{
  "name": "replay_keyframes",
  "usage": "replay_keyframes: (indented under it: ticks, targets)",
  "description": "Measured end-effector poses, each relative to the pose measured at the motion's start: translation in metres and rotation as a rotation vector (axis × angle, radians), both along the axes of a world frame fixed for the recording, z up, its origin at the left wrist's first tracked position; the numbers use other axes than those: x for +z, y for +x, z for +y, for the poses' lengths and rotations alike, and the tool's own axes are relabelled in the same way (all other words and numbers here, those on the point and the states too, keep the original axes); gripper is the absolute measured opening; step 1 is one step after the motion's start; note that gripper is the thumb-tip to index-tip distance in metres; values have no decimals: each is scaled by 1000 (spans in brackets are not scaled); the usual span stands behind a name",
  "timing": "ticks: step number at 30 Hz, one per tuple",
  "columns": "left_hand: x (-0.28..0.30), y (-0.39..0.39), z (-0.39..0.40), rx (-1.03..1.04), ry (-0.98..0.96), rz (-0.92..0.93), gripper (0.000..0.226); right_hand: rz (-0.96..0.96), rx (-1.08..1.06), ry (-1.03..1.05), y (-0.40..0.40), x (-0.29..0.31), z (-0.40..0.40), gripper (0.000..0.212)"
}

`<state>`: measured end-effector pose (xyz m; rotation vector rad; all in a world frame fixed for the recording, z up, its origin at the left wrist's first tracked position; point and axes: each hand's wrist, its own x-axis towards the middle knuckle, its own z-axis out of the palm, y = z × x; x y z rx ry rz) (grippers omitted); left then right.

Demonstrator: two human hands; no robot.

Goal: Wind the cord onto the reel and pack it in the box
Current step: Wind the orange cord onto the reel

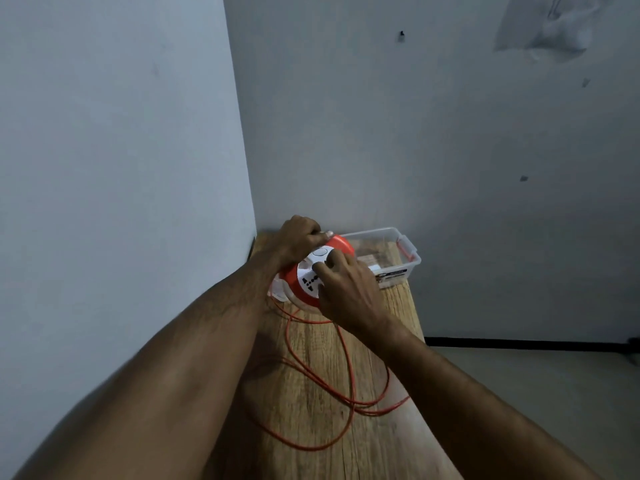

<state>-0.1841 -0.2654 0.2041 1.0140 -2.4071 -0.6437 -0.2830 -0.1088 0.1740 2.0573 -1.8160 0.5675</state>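
Both hands are working the reel (313,271) at the far end of the desk (391,441), close in the corner where the walls meet. The left hand (298,239) is gripping the far rim, fingers curled over the orange edge and steadying it, while the right hand (349,289) is lying over the white socket face, fingers bent and pressing on it, looking set to turn it. The reel is sitting tilted on its white stand, partly in front of the clear box (401,252), which is waiting just behind it and to the right. Plenty of cord (349,372) is lying loose in wide orange loops across the desk, running up to the reel from the near side, so the winding looks far from done. That cord looks thin and limp, likely to snag or kink if pulled in fast. The reel looks like light, hard, smooth plastic, so holding the rim firmly seems the safe grip, with the face turned steadily.
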Motion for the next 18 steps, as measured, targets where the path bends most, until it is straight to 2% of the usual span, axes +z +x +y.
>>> replay_keyframes:
  ticks: [4, 6, 9, 14, 18]
  targets:
    - [1, -2, 1, -8, -7, -9, 52, 131, -11, 164, -8, -5, -4, 83]
    - [-1, -3, 2, -23, 5, -18, 51, 156, -2, 229, -11, 0, -8, 93]
    - [0, -5, 4, -26, 11, -14, 51, 164, 28, 236, -15, 8, -9, 86]
    - [2, -10, 6, -29, -37, -37, 45, 26, 67, 157, -16, 12, -12, 65]
    - [0, -8, 4, -20, -24, -71, 56, -79, 47, 156, -13, 15, -12, 57]
